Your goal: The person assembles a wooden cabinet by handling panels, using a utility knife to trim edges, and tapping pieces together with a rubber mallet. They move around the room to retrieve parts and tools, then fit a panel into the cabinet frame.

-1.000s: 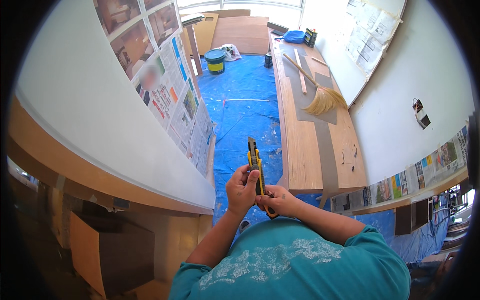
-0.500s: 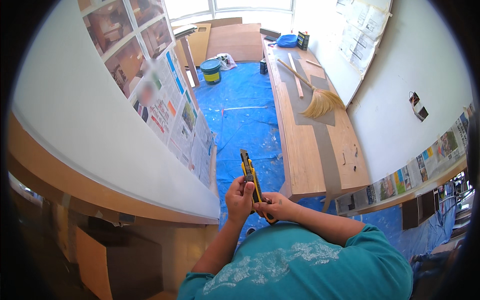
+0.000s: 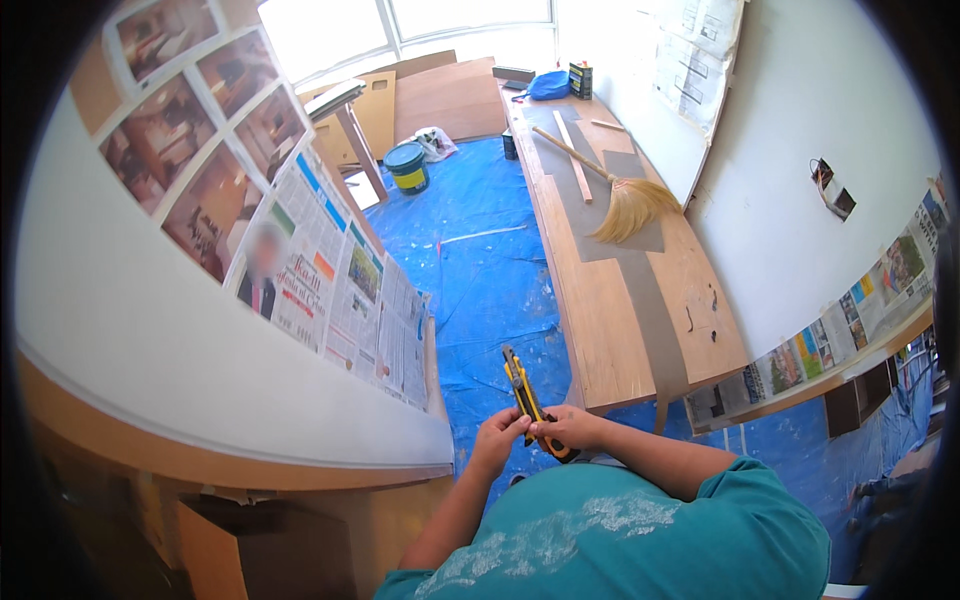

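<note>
A yellow and black box cutter [image 3: 524,388] points away from me in front of my belly, tilted up and slightly to the left. My right hand [image 3: 574,427] is closed around the lower part of its handle. From the other side my left hand [image 3: 498,440] pinches the handle, thumb and fingertips against it. How far the blade sticks out is too small to tell.
A long wooden bench [image 3: 625,330] runs along the right wall, bearing a straw broom [image 3: 637,207] and wood strips. Blue sheeting [image 3: 490,285] covers the floor. A green bucket [image 3: 406,168] stands farther off by leaning boards [image 3: 445,95]. At left is a newspaper-covered panel [image 3: 335,310].
The box cutter and both hands have come lower and nearer my body. My left hand has slid down from near the cutter's head to its handle. The view has shifted slightly.
</note>
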`<state>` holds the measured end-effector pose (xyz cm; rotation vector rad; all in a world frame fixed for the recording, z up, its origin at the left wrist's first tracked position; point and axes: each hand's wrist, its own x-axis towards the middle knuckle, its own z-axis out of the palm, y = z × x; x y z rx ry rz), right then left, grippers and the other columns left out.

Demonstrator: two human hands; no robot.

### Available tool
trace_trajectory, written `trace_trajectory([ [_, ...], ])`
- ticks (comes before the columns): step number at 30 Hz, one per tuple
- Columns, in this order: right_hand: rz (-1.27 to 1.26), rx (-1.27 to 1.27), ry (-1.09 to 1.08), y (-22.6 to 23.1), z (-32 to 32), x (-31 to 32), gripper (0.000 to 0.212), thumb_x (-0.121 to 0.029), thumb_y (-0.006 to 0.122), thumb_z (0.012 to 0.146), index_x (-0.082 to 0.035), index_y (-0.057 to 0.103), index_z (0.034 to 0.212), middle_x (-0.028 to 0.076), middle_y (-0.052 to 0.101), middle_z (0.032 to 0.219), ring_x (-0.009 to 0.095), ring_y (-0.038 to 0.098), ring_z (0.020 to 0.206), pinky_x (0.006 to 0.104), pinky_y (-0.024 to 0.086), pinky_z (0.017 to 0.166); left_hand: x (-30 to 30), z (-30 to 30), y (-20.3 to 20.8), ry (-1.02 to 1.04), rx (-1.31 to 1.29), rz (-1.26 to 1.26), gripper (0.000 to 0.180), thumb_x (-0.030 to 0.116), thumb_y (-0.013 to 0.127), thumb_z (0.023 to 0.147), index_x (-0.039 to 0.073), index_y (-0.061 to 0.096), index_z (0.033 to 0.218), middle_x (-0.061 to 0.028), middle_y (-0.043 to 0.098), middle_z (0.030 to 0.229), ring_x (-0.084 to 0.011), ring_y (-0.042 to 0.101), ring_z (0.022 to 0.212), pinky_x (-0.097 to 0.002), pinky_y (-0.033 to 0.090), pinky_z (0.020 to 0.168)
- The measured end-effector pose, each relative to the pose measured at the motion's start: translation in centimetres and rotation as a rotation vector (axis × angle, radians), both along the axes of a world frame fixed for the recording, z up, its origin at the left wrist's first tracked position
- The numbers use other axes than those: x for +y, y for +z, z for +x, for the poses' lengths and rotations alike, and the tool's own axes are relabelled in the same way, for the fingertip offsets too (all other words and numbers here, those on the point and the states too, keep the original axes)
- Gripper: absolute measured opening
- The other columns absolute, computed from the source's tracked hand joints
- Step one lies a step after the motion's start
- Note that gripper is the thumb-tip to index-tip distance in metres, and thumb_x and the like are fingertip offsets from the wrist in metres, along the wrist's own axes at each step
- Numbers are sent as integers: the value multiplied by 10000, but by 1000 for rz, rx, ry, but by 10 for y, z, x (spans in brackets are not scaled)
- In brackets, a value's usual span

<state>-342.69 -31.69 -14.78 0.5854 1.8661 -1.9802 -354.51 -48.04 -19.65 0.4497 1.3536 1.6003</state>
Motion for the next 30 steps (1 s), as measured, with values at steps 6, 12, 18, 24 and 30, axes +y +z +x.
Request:
trace_trajectory([
  [6,4,-135,-92,-55,2,77,414,-456,640,969,-43,666,977,27,658,817,117,609,743,272,478,667,25,-12,-49,159,29,-176,247,223,653,978,-6,690,1063,-34,690,939,-103,623,828,-266,498,751],
  [12,-216,-334,-631,-169,29,200,341,-379,634,939,-96,583,1123,122,636,995,257,664,815,476,568,625,34,-42,-92,156,129,-504,274,296,690,951,30,713,1010,-31,690,884,-103,627,795,-257,493,704],
  [18,-13,-445,-903,-220,48,276,312,-314,540,987,-86,544,1200,145,617,1080,307,676,839,515,616,592,105,-59,-106,40,82,-628,296,339,703,936,55,734,1014,-11,696,848,-103,609,729,-263,479,651],
  [24,737,-531,-679,-241,38,296,321,-347,524,1006,-90,592,1186,171,565,1188,374,628,1006,508,570,829,234,-107,-129,-372,244,-667,324,342,706,930,31,740,1013,-31,702,826,-98,612,706,-283,496,644],
  [30,908,-668,-574,-247,-5,295,324,-314,568,985,-133,593,1253,176,483,1339,412,466,1264,506,453,1028,365,-147,-195,-680,666,-521,327,371,727,868,68,750,986,-106,731,830,-200,697,747,-357,541,680],
])
